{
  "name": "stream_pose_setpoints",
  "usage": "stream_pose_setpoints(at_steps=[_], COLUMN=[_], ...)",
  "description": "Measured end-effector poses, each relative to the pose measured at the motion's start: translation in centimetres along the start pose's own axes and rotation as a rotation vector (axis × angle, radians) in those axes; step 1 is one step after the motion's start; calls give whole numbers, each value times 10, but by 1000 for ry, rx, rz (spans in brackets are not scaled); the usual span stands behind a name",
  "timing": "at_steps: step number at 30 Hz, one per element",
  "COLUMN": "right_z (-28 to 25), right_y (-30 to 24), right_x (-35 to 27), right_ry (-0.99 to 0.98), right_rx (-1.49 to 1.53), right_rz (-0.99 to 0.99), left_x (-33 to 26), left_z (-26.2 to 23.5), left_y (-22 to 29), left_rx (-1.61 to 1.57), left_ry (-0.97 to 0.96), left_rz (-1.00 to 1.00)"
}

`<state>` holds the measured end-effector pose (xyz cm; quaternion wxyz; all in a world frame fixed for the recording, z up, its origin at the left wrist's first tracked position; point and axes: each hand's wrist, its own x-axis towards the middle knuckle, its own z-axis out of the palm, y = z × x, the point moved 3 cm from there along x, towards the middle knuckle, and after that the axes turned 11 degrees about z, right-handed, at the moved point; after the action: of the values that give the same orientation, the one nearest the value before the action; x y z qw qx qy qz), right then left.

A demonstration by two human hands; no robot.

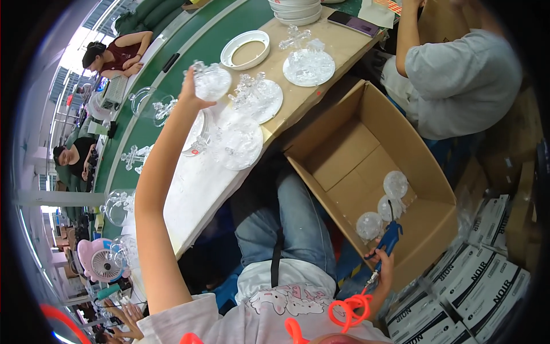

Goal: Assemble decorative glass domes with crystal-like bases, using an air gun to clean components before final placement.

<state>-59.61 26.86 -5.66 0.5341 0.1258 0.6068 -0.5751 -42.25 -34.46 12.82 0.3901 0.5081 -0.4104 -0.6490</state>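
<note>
My left hand [192, 90], arm stretched out over the table, is closed on the edge of a white round disc [213, 83] with clear plastic pieces on it. Nearby on the table lie more such discs: a middle one [267, 102], a nearer one [239, 144] and a farther one [309, 67]. Low on the right, my right hand [382, 268] is wrapped round a blue air blow gun [389, 238]. Its thin nozzle points into an open cardboard box [344, 155]. Several clear round pieces [369, 225] lie inside the box near the nozzle.
An orange coiled hose [348, 312] hangs by my right forearm. On the table are a white ring [245, 49], stacked white bowls [296, 10] and a phone [352, 24]. A green conveyor [189, 43] runs beyond. A co-worker in grey [458, 80] sits at right, beside packed cartons [487, 286].
</note>
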Motion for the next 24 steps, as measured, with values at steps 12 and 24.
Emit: stream_pose_setpoints(at_steps=[12, 24], right_z=[-4, -29], right_y=[16, -3], right_x=[2, -6], right_ry=[0, 121], right_rx=[12, -180], right_rz=[-9, 113], left_x=[69, -194], left_z=[-31, 184], left_y=[24, -219], left_rx=[380, 767], left_ry=[-59, -1094], left_rz=[263, 635])
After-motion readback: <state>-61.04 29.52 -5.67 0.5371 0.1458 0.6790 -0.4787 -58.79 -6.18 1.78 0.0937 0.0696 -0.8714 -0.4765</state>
